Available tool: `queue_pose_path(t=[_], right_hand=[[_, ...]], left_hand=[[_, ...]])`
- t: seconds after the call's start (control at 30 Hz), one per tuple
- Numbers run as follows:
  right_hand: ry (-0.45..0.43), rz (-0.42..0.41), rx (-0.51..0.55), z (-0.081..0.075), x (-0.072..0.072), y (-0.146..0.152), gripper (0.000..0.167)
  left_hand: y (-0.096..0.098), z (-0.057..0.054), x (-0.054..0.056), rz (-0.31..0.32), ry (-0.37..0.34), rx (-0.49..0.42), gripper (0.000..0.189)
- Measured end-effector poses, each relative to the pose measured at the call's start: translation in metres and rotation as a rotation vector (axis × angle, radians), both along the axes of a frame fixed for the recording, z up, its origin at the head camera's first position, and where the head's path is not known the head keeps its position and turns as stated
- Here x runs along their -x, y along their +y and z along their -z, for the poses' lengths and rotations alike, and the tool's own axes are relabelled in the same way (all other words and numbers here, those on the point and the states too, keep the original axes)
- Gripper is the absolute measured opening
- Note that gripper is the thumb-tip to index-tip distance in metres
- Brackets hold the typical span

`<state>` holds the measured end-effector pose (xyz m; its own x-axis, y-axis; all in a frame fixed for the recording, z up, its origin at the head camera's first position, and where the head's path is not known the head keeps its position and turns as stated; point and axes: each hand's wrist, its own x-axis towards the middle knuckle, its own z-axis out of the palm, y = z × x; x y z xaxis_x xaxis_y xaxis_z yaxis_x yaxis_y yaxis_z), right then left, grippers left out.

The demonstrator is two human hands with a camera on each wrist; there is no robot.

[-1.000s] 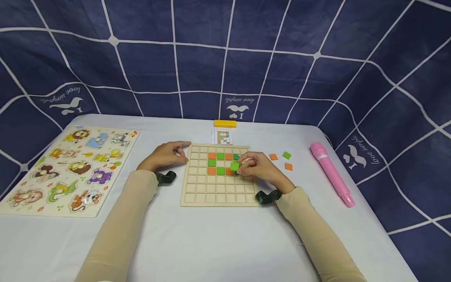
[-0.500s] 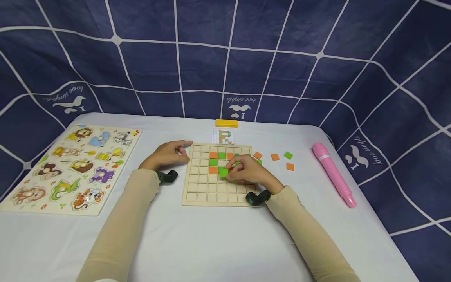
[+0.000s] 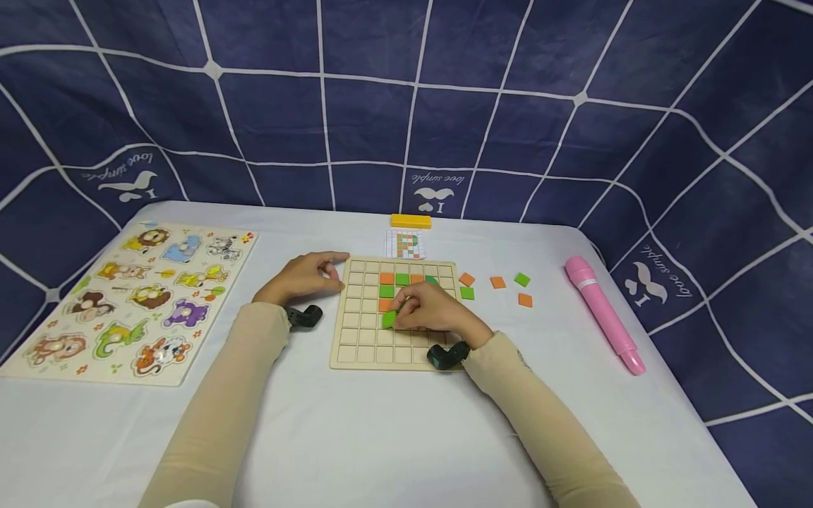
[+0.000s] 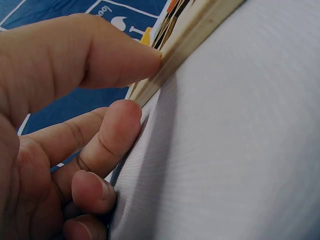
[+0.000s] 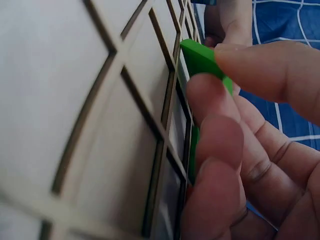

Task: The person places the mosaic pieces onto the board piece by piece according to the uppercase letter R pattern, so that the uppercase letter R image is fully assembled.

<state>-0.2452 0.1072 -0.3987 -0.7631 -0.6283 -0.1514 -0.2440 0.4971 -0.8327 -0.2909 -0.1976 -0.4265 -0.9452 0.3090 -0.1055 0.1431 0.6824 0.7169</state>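
A wooden grid board (image 3: 353, 356) lies flat on the table, with orange tiles (image 3: 387, 279) and green tiles (image 3: 387, 291) set in some of its cells. My right hand (image 3: 425, 308) pinches a green square tile (image 3: 389, 320) between thumb and fingertips, close over a cell below the orange tile in the left coloured column. In the right wrist view this green tile (image 5: 200, 57) is tilted above the grid. My right hand hides several cells. At the board's upper left edge rests my left hand (image 3: 301, 277); in the left wrist view its thumb (image 4: 125, 60) touches the board's side (image 4: 185, 50).
Several loose orange and green tiles (image 3: 498, 282) lie right of the board. Behind it are a pattern card (image 3: 405, 244) and a yellow bar (image 3: 411, 221). An animal peg puzzle (image 3: 127, 303) is at the left, a pink microphone (image 3: 603, 314) at the right.
My right hand has moved left and slightly toward me across the board, carrying the green tile. My left hand has stayed at the board's edge.
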Motion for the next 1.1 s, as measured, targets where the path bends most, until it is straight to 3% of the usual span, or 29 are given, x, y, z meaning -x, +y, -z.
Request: queue_pose_path(t=[0.8, 0.97, 1.1], right_hand=[[0.077, 0.007, -0.144, -0.002, -0.003, -0.012, 0.021], [0.076, -0.041, -0.113, -0.001, -0.001, -0.008, 0.026], [0.060, -0.114, -0.020, 0.002, -0.001, 0.000, 0.029]], left_hand=[[0.001, 0.000, 0.001, -0.012, -0.007, 0.004, 0.075], [0.002, -0.001, 0.001, -0.021, -0.017, 0.006, 0.076], [0.001, 0.001, 0.001, -0.025, -0.023, -0.003, 0.076]])
